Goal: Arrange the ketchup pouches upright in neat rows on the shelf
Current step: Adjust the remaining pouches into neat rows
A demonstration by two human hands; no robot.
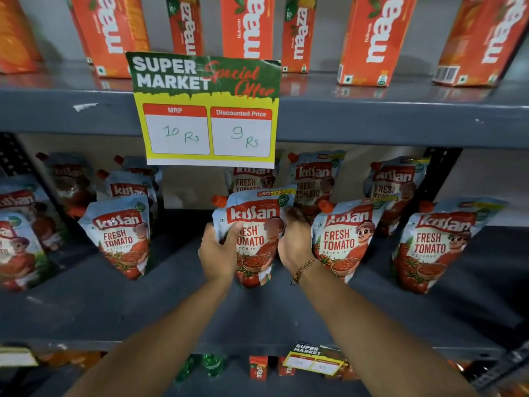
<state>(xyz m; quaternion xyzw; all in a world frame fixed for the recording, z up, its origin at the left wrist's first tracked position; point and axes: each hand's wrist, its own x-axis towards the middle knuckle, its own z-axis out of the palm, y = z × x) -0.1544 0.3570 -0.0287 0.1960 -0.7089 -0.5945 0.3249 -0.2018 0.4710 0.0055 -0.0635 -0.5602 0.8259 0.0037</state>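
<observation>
Two hands on one pouch. Left hand wraps the left edge of the pale-blue and red Kissan ketchup pouch with the orange corner spout, thumb across its front, fingers curled behind. Right hand clamps the right edge, fingers bent around the side; a beaded bracelet sits on that wrist. Pouch stands upright, slightly tilted, base on the dark grey metal shelf, front row, centre.

Front row: another matching pouch to the left, well apart, leaning. Two more to the right and, both tilted; the nearer one sits just beside the right hand. A back row of the same pouches stands behind, partly hidden.

Yellow and green paper offer card hangs from the upper shelf's edge, handwritten 10 Rs and 9 Rs. Orange Maaza juice cartons line the upper shelf.
</observation>
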